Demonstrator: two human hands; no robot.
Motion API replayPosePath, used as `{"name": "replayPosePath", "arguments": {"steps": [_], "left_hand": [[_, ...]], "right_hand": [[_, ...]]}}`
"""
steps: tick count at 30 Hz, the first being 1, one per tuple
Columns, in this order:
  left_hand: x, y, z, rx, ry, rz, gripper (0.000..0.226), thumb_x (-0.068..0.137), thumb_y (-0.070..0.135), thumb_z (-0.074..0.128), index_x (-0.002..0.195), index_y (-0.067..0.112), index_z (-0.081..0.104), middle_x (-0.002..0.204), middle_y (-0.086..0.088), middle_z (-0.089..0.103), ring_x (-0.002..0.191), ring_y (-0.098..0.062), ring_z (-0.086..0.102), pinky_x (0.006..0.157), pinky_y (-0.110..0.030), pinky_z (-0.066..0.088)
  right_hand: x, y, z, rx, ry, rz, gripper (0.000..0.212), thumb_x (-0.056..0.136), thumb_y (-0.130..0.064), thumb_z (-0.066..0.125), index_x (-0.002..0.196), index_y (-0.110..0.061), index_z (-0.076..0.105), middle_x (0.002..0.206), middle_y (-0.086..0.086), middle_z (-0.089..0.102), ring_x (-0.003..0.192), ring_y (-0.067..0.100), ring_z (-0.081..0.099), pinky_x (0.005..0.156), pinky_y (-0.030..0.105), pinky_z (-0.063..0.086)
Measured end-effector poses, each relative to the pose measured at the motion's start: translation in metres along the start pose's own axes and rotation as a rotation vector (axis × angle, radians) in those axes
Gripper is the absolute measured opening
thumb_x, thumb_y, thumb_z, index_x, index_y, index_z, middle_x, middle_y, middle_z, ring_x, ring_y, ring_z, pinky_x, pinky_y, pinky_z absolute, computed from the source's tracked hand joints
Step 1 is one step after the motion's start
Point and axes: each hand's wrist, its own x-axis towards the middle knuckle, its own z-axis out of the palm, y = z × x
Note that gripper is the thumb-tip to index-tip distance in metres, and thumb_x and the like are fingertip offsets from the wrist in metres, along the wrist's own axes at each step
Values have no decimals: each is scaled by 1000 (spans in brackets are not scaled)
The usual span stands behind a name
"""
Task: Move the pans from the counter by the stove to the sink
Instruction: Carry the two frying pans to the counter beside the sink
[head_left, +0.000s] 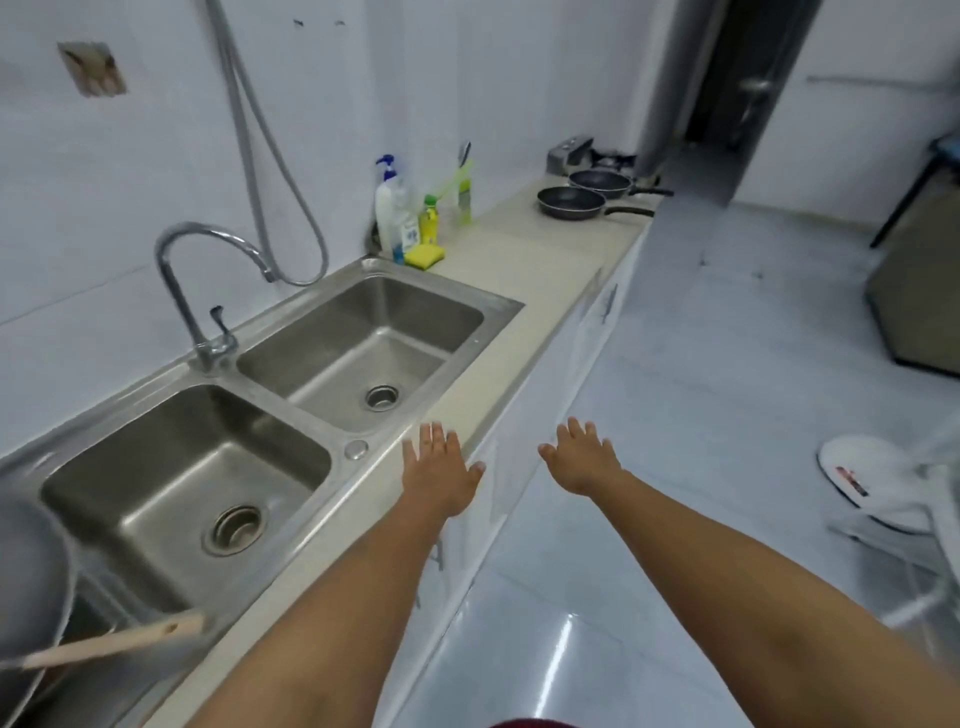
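Note:
Two black frying pans sit side by side on the beige counter at the far end, by the gas stove: the nearer pan and the farther pan, both handles pointing right. A steel double sink lies at the left, both basins bare. My left hand is stretched out flat over the counter's front edge beside the sink, fingers apart, holding nothing. My right hand hovers open over the floor beside the cabinets. Both hands are far from the pans.
A tap stands behind the sink. Soap bottles and a yellow sponge stand at the sink's far corner. A steel pot with a wooden handle is at the lower left. A white fan lies on the tiled floor at the right.

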Motion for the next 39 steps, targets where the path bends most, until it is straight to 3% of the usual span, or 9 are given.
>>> {"name": "replayPosePath", "arguments": {"steps": [11,26,39], "left_hand": [[167,146,-18,52,-131,277,73,104,52,17,157,5,2,165,-16,-8,151,-30,-11,120,-51,-5],[428,264,-70,155,-204,465,73,103,53,15,157,5,0,165,-15,-9,151,-29,-12,120,-51,-6],[655,451,-113,122,-243,439,73,103,52,17,158,6,4,165,-16,-5,151,-29,-9,121,-50,-4]], "right_hand": [[108,136,-37,140,-41,293,66,104,-47,21,156,-8,12,166,8,-2,151,31,0,121,51,8],[324,214,-131,228,-5,451,65,104,-46,21,156,-8,14,166,8,1,151,31,2,120,51,9],[529,396,-246,208,-49,469,65,103,-48,23,155,-8,21,165,9,6,150,32,7,119,51,13]]}}
